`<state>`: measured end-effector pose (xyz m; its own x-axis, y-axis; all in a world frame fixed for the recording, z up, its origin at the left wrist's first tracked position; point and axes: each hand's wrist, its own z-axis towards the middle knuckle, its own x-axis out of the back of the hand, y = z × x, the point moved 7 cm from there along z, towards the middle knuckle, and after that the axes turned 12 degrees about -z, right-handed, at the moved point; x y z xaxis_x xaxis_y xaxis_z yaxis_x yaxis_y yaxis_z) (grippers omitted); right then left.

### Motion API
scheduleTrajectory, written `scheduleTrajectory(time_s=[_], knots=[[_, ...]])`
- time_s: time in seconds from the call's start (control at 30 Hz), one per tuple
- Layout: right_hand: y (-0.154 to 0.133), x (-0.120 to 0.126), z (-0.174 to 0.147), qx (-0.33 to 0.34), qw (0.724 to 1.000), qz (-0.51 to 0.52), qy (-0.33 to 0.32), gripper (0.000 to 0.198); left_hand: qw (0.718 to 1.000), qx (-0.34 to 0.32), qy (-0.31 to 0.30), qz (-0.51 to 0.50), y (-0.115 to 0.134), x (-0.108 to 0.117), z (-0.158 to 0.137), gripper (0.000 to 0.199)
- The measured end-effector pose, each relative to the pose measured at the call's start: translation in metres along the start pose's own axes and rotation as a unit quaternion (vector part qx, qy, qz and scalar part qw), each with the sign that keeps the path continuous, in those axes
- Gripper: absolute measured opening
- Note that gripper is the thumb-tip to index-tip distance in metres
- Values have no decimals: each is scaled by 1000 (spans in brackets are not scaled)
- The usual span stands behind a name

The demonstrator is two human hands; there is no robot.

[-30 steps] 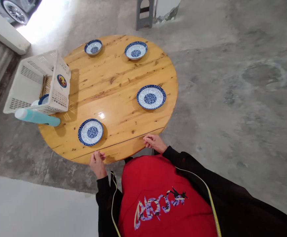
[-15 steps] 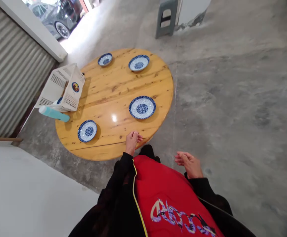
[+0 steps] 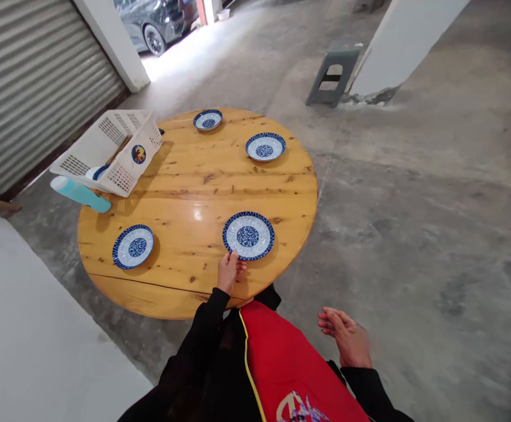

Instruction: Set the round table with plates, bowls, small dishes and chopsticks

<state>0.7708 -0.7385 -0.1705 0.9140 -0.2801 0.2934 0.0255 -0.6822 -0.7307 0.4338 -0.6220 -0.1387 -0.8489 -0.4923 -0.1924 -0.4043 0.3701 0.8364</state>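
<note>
My left hand [image 3: 230,272] is at the near rim of a blue-and-white patterned plate [image 3: 248,235] on the wooden table. Its thumb lies over the rim and the curled fingers sit just below the edge, apparently pinching it. The plate rests flat. Away from the table, over the floor to the right, my right hand [image 3: 347,336] hangs with loosely bent fingers, holding nothing. A second plate [image 3: 133,247] of the same pattern lies to the left. Two more stand on the far side: one plate [image 3: 266,146] at the right, another plate [image 3: 207,120] further back.
The round wooden table [image 3: 193,181] has a white plastic basket [image 3: 123,179] with a few items inside at its left edge. Beside it leans a turquoise bottle [image 3: 81,194]. A grey stool [image 3: 333,76] stands by a white pillar [image 3: 400,53]; a parked car [image 3: 158,26] shows outside.
My left hand has moved forward from the table's near edge to the rim of the nearest plate. The right hand still hangs at the side. The camera view has shifted.
</note>
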Motion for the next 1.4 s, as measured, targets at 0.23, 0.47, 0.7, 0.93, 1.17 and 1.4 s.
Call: scheduleTrajectory(time_s=[0.23,0.47,0.7,0.93,1.17,1.4], knots=[[-103,-23,75,42,987,-111,-104,49,994,7,105,11,-12,3,3,37],[-166,-53,123,78,982,-113,-131,48,987,20,149,49,-21,9,3,42],[-240,-74,169,125,974,-113,-149,42,940,-78,222,245,28,18,-5,30],[-349,-80,267,207,959,-152,-123,25,826,-253,389,319,117,-30,-17,30],[-457,-156,378,303,913,-207,-180,20,890,-229,324,225,133,-159,46,27],[-501,-236,426,360,839,-337,-231,21,964,-36,257,-64,86,-267,195,19]])
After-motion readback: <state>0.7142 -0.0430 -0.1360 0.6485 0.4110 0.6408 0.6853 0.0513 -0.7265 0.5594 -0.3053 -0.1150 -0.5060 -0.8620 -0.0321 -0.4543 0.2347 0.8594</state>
